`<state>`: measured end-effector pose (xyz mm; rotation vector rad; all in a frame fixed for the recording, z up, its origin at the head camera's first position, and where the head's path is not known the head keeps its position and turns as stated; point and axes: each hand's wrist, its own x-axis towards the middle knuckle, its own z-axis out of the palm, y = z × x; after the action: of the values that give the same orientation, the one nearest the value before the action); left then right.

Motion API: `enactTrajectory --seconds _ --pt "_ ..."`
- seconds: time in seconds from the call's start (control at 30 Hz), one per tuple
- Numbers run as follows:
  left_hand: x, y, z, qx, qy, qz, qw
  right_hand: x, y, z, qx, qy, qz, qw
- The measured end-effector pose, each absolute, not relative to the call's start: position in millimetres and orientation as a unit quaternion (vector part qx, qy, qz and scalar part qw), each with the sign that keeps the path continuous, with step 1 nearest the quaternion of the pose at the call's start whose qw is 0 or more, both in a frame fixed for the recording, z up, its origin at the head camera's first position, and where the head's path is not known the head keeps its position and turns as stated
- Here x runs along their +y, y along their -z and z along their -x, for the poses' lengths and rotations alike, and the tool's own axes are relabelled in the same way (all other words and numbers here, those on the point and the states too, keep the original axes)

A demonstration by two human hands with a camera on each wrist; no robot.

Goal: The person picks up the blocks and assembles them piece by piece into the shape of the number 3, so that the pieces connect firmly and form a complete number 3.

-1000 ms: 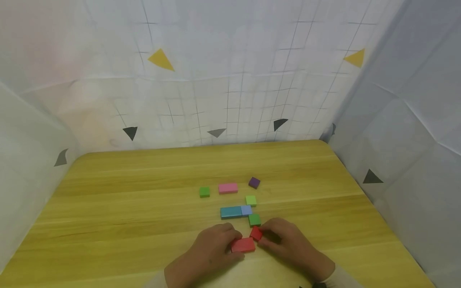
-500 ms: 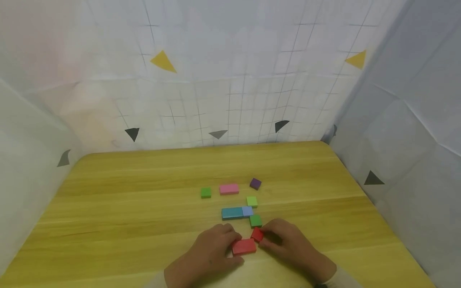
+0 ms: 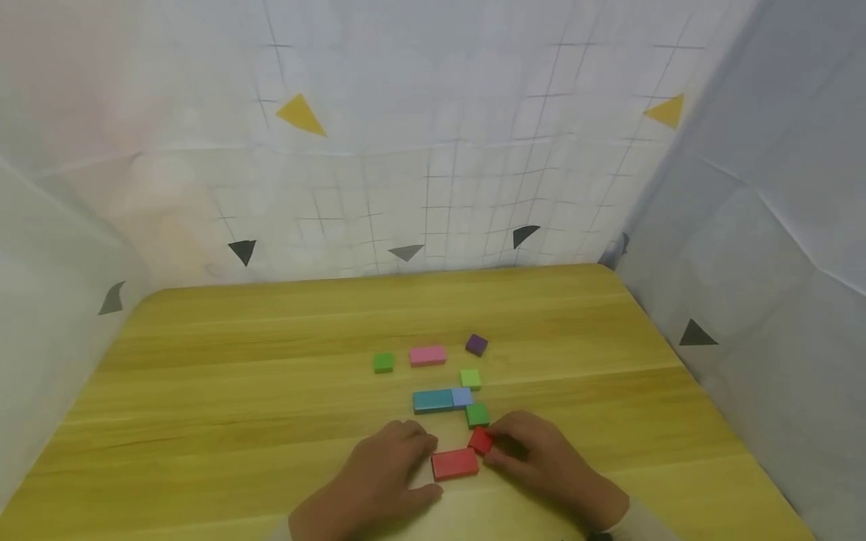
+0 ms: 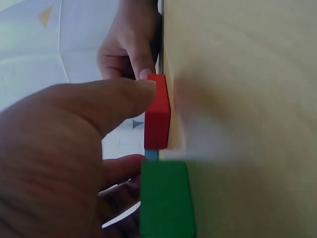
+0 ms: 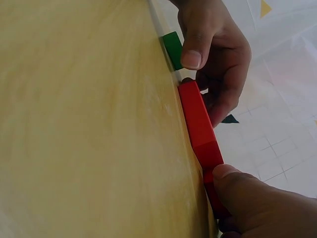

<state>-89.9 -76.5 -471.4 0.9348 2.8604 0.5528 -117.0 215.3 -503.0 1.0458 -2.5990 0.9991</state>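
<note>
My left hand (image 3: 379, 473) stands beside a long red block (image 3: 455, 464), its thumb and fingers spread apart around the block's left end. A gap shows between them in the head view. Off the block's right end, my right hand (image 3: 551, 462) pinches a small red block (image 3: 481, 441), which sits turned at an angle close to the long one. A green block (image 4: 166, 198) stands on the table close under my left hand in the left wrist view; the head view hides it. Just beyond the small red block lies another green block (image 3: 477, 415).
Behind the hands, a teal block (image 3: 433, 401) touches a light blue block (image 3: 462, 397), with a lime block (image 3: 470, 379) past them. Farther back lie a green cube (image 3: 383, 363), a pink block (image 3: 428, 356) and a purple block (image 3: 476, 345). White sheets (image 3: 379, 195) surround the wooden table (image 3: 237, 391).
My left hand has let go of the long red block and drawn back to the left, its fingers spreading. My right hand keeps its pinch on the small red block.
</note>
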Motion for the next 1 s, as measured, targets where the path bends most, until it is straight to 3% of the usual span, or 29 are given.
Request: enactTrajectory --seconds 1.0 --pt "-120.6 469.3 77.1 0.935 -0.213 -0.271 0.080 216.4 504.9 116.4 -0.869 -0.343 -0.347 0.084"
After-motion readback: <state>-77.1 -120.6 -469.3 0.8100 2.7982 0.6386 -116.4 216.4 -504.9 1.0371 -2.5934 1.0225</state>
